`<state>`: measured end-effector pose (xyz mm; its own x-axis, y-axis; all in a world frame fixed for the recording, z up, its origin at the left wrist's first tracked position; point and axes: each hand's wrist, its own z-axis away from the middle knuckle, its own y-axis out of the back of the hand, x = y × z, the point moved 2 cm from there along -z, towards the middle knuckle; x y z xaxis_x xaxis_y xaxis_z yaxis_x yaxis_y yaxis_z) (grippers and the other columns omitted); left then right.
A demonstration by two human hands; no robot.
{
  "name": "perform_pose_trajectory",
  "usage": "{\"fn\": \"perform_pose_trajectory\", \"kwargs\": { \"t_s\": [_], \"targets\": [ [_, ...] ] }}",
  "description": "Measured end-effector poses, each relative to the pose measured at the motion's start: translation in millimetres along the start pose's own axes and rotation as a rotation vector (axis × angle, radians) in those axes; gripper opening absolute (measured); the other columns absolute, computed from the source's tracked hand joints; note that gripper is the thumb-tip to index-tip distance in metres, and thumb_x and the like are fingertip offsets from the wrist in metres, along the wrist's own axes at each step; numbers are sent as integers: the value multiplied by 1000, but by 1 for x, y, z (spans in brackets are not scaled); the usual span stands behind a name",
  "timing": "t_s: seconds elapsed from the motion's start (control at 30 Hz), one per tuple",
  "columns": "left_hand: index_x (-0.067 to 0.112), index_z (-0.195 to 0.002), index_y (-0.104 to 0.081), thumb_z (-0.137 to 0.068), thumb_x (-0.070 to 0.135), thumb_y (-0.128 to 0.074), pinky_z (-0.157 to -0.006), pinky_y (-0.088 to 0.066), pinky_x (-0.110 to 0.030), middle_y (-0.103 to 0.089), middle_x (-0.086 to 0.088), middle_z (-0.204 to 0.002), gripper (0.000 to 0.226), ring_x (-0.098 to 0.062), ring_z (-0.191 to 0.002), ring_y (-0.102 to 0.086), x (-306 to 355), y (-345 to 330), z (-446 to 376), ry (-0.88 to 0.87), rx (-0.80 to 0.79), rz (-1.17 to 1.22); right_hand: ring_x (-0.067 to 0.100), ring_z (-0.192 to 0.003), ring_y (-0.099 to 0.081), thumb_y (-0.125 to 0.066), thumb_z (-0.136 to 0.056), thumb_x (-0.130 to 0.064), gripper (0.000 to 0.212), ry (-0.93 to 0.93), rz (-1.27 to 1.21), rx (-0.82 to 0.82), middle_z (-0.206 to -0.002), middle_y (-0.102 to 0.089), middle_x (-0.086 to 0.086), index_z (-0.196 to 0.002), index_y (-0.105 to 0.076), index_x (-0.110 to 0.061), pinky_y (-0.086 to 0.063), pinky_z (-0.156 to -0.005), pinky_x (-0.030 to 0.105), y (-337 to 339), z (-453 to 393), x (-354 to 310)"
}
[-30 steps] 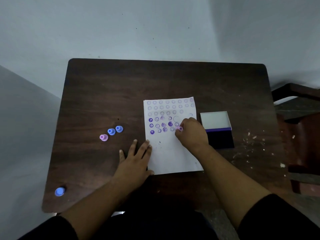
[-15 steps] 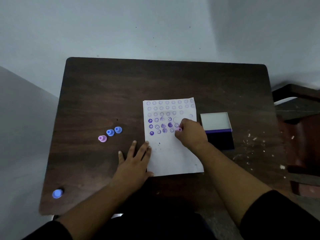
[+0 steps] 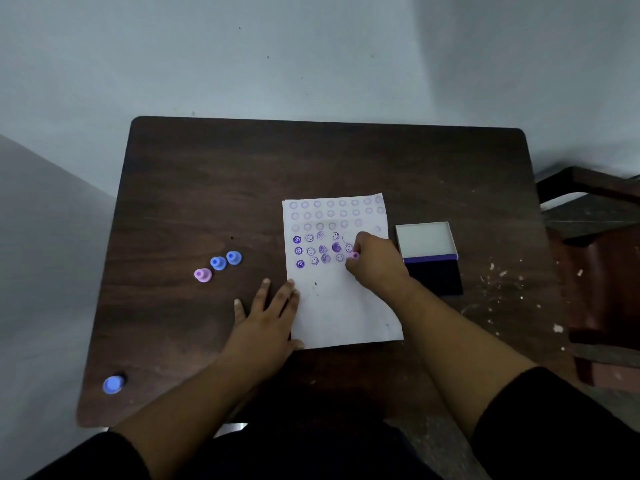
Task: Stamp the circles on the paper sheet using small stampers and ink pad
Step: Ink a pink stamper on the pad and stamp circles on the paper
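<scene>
A white paper sheet (image 3: 343,306) with rows of circles lies on the dark wooden table (image 3: 214,188); several circles in its middle rows carry purple stamps. My right hand (image 3: 375,261) is shut on a small pink stamper (image 3: 354,256), pressed down on the sheet at the right end of the stamped rows. My left hand (image 3: 265,317) lies flat, fingers apart, on the sheet's lower left edge. The open ink pad (image 3: 433,275), dark purple with a white lid raised behind it, sits just right of the sheet.
A pink stamper (image 3: 203,274) and two blue stampers (image 3: 218,262) (image 3: 234,257) stand in a row left of the sheet. Another blue stamper (image 3: 112,384) sits at the table's near left corner. White specks litter the table's right side. A dark chair (image 3: 602,271) stands to the right.
Both hands stay in place; the right hand keeps the pink stamper pressed on the same spot. Only the camera view shifts slightly.
</scene>
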<state>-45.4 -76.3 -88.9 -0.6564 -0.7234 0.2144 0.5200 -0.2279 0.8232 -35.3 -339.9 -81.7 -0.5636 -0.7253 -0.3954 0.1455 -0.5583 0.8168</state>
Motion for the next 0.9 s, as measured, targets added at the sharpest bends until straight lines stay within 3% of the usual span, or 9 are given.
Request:
{"fn": "perform_pose_trajectory", "kwargs": {
  "t_s": [0.1,0.23,0.33,0.47,0.6,0.73,0.9],
  "targets": [
    [24,-161,-8,-91,64,-55,-110,-20,-78,9,5,-170,93,-35,-153,12,2,3,3,1,8,-11,19,-74,-69,-72,-88,-33,17,-104,-181,57,-79,-66,-2,-85,-60,-21,-61,-68,38,8,9,10],
    [23,-160,-9,-91,65,-55,-109,-22,-78,8,5,-170,94,-35,-153,10,1,2,3,-2,25,-16,11,-61,-73,-76,-90,-34,13,-255,-537,199,-82,-73,-3,-88,-66,-25,-62,-55,31,31,35,35],
    [24,-160,-7,-90,66,-54,-109,-22,-78,10,6,-169,95,-34,-153,11,-1,0,2,-2,20,-12,13,-73,-75,-80,-89,-32,13,-374,-785,223,-87,-76,-3,-96,-72,-24,-61,-58,26,42,55,52],
    [24,-160,-7,-89,68,-54,-108,-22,-78,9,7,-169,96,-34,-153,10,-3,-3,2,-2,32,-10,16,-86,-75,-83,-87,-28,20,-428,-941,176,-90,-78,-1,-101,-74,-18,-61,-66,24,39,73,56],
    [24,-160,-9,-88,68,-56,-107,-21,-79,8,7,-169,96,-33,-154,9,-2,-4,1,-3,40,8,18,-87,-74,-84,-85,-22,22,-367,-969,116,-92,-78,4,-101,-72,-12,-62,-75,28,27,80,39],
    [23,-159,-13,-88,67,-55,-108,-18,-79,6,6,-169,93,-32,-154,9,-5,-5,5,-24,58,39,5,-94,-72,-80,-89,-14,19,-191,-880,-24,-94,-76,-12,-101,-74,-26,-54,-77,15,10,74,4],
    [26,-159,-3,-94,66,-46,-114,-9,-72,13,7,-169,88,-26,-154,11,-14,-5,9,-61,32,87,-11,-87,-65,-76,-93,-26,17,28,-593,-73,-93,-72,-24,-109,-79,-26,-47,-81,13,-10,52,-54]
  ]
}}
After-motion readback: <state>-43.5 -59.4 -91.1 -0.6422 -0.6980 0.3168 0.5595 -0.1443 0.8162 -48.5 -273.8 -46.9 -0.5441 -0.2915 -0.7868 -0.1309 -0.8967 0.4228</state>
